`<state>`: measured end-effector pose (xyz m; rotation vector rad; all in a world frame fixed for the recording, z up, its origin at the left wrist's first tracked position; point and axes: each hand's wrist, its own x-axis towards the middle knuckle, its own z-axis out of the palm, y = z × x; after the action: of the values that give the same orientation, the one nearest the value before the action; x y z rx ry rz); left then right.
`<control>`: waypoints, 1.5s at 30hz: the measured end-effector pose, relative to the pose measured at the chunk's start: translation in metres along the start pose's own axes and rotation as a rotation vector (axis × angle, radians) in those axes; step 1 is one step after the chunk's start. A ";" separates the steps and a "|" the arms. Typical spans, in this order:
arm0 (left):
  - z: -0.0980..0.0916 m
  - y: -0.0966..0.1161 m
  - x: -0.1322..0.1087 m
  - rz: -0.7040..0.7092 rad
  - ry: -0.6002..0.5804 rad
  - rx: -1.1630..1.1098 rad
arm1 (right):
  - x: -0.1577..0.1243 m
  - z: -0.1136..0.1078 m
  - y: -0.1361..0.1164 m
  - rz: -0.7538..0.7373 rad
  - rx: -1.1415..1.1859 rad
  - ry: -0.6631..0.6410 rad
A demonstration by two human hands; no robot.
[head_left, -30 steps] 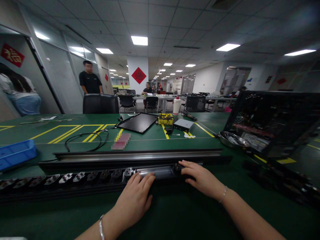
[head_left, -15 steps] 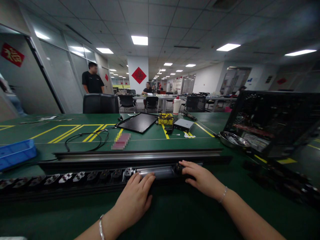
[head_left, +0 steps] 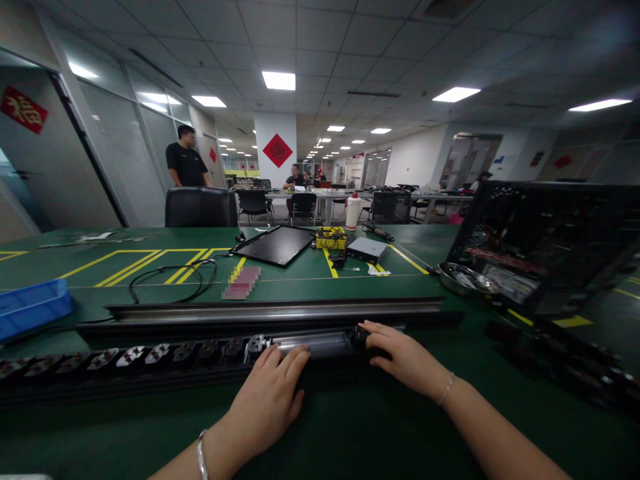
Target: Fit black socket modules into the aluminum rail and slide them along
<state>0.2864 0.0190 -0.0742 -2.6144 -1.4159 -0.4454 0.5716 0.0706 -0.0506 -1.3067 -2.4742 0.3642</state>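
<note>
A long black channel (head_left: 200, 380) lies across the table before me, with a row of socket modules (head_left: 131, 357) seated in its left part. My left hand (head_left: 273, 393) lies over the channel's near edge, its fingertips beside the rightmost module of the row, palm down and open. To its right a bare shiny stretch of the channel shows. My right hand (head_left: 405, 357) reaches a separate black module (head_left: 358, 335) near the channel's right end. Index and middle fingertips touch that piece, while the thumb stays apart below them. The module's far side is partly hidden.
Behind the channel lies another long black rail (head_left: 280, 311). A blue bin (head_left: 33, 308) is at left; a metal bowl (head_left: 467, 277) and an open computer case (head_left: 545, 247) stand at right. Farther back are a black panel (head_left: 275, 245), a grey box (head_left: 367, 249) and a bottle (head_left: 353, 212).
Both hands and the modules keep practically the same places. At the far left, the person in the doorway has gone out of sight.
</note>
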 end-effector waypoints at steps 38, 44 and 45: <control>-0.002 0.001 0.000 -0.005 0.002 -0.001 | 0.002 0.026 -0.003 0.489 -0.217 0.515; 0.000 0.000 0.000 -0.003 0.011 0.002 | 0.008 0.021 -0.011 0.627 -0.241 0.433; 0.000 0.000 0.000 -0.001 0.012 0.002 | 0.009 0.019 -0.012 0.640 -0.240 0.418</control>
<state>0.2863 0.0189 -0.0741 -2.6049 -1.4133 -0.4586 0.5503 0.0696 -0.0624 -2.0231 -1.7527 -0.0744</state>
